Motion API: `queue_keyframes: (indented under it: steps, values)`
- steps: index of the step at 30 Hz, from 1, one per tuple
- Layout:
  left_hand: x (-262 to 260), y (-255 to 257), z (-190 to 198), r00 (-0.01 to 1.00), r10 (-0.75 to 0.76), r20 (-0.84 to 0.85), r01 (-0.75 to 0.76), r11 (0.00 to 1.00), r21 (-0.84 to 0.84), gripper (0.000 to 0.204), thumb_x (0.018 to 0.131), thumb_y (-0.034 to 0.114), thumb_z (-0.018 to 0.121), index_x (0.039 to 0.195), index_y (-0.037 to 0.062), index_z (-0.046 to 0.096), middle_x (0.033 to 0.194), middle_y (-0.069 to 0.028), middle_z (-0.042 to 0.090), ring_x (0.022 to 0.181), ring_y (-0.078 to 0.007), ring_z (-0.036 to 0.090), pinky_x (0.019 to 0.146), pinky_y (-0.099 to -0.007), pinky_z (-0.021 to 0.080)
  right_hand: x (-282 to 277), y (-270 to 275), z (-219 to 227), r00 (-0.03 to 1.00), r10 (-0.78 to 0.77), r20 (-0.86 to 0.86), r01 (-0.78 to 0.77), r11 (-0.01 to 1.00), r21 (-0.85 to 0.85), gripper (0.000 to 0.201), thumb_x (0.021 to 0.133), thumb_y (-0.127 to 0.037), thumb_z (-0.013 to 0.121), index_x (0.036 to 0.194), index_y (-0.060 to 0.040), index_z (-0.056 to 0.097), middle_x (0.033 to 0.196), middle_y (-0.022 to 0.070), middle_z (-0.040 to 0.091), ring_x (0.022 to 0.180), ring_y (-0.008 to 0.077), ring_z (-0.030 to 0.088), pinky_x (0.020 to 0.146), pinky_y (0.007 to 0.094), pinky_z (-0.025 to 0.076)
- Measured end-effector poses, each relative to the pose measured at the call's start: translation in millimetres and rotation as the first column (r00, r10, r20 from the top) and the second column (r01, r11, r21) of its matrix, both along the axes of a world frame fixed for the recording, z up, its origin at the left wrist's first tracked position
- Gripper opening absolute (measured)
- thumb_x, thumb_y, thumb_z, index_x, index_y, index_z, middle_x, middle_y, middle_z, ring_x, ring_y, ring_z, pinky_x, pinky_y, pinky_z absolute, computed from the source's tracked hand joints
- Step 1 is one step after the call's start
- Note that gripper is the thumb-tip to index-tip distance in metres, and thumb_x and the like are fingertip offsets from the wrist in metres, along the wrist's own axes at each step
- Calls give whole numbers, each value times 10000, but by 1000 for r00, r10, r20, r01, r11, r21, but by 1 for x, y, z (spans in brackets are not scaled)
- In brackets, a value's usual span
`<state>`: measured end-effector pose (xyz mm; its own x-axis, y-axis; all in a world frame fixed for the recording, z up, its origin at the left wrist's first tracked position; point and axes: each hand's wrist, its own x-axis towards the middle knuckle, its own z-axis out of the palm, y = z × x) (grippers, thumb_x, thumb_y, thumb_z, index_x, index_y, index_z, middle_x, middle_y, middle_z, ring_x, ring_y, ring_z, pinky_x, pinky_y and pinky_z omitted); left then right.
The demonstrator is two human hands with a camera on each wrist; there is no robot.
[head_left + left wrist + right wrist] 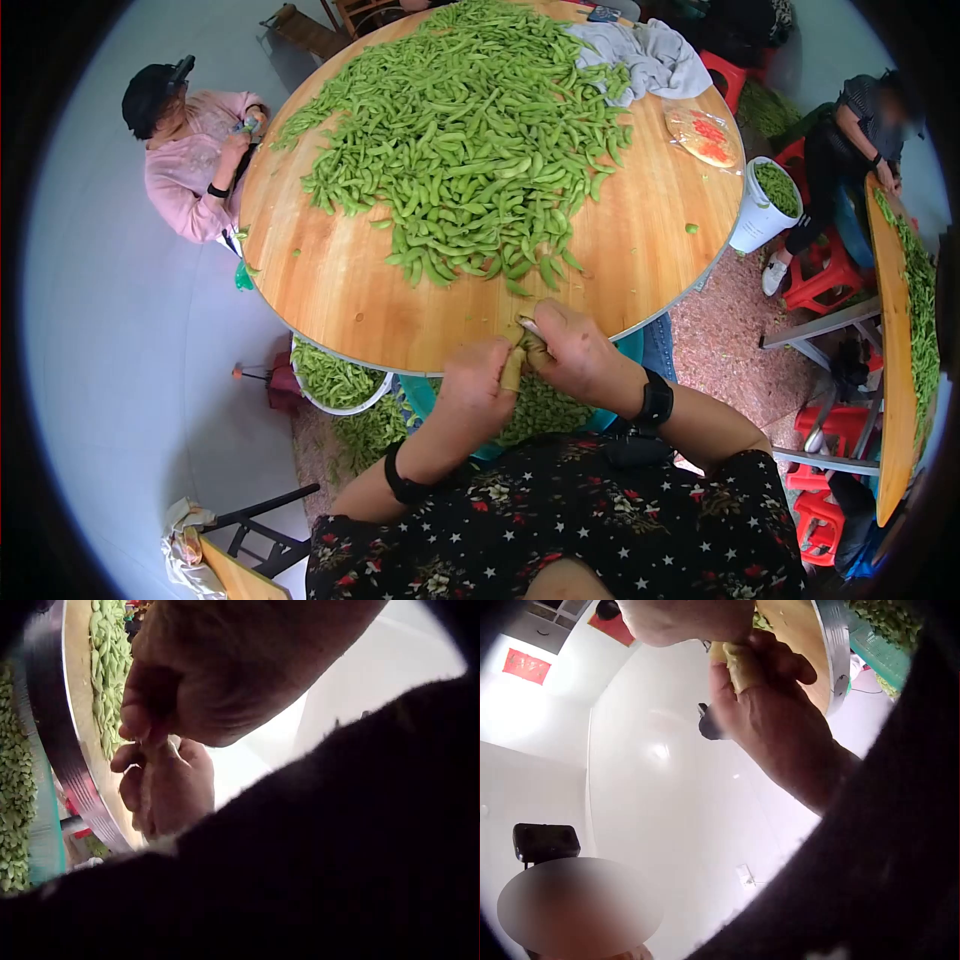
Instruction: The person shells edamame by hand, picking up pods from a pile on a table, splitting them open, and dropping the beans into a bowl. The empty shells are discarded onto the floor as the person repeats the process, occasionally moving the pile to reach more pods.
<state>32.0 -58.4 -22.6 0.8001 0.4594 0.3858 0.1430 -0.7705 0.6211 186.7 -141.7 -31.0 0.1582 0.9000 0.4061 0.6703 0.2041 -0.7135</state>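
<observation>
Both hands meet just in front of the near table edge, fingertips together. The left hand [478, 378] has curled fingers and a yellowish cover [512, 370] on its thumb. Facing it, the right hand [578, 350] pinches with thumb and fingers, a similar cover on its thumb. Between them is a green soybean pod [521, 338], mostly hidden by the fingers. Beyond the fingertips a large heap of soybean pods [470, 150] spreads over the round wooden table [330, 300]. Below the hands, a teal basin [416, 392] contains shelled green beans [545, 412].
A white tub [345, 408] of green pods or husks stands under the table's left edge. On the table lie a grey cloth [650, 60] and a wrapped flat package [700, 137]. One person [195, 165] sits at left; another [865, 125] works at right near a white bucket [762, 225].
</observation>
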Motion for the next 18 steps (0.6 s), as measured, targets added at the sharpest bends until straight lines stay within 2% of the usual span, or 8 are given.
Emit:
queue_keyframes:
  steps: [5,6,8,10,14,15,17,18]
  values:
    - [-29,6,28,984,12,-180,-11,1000,8,154,857,63,590,998,23,638,782,-179,632,703,-364,621,619,-389,496,2,-1,3,998,48,-34,-50,997,-57,114,807,-43,565,883,-9,488,771,194,539,740,431,546,654,458,459]
    - [-43,14,37,969,-1,-248,8,1000,25,162,852,85,603,998,34,652,809,-180,645,733,-364,630,640,-399,500,5,-5,10,990,133,-55,-140,977,-159,106,815,-66,560,875,-13,489,760,192,545,742,429,553,657,467,456]
    - [-78,37,65,748,14,-663,-44,999,-29,226,825,226,665,979,63,692,898,-162,670,810,-338,646,690,-415,500,11,-10,11,973,216,-80,-230,940,-251,105,824,-90,554,866,-17,490,750,191,550,744,427,559,660,476,454]
    - [-83,49,69,802,158,-577,-106,987,123,248,834,256,659,965,46,681,849,-176,656,803,-366,626,698,-434,487,12,-18,2,887,443,-129,-455,791,-410,121,850,-139,538,887,-24,523,776,192,579,770,410,578,661,479,452]
    - [-34,113,51,895,288,-341,-172,927,332,191,845,205,622,830,15,620,783,-219,614,810,-394,611,697,-493,478,9,-14,0,886,444,-131,-462,822,-334,153,887,-168,521,936,-26,549,799,195,604,783,404,587,661,466,456]
    - [-16,137,41,924,309,-223,-201,892,405,173,848,185,615,820,13,615,793,-233,614,797,-397,613,689,-491,482,9,-12,6,901,391,-189,-434,801,-413,170,907,-184,508,950,-27,557,783,186,608,772,387,596,663,452,459]
    - [26,173,26,894,423,-150,-341,858,383,130,841,132,602,813,5,607,816,-239,627,765,-400,620,668,-484,493,9,-10,12,917,329,-227,-400,777,-486,190,927,-200,495,964,-27,565,767,177,612,761,370,605,666,438,462]
    - [39,193,12,901,396,-179,-306,869,388,107,829,111,611,846,5,604,821,-233,636,750,-403,623,661,-478,499,9,-11,11,912,287,-294,-403,767,-499,206,940,-218,489,958,-26,563,745,163,608,735,347,609,661,425,464]
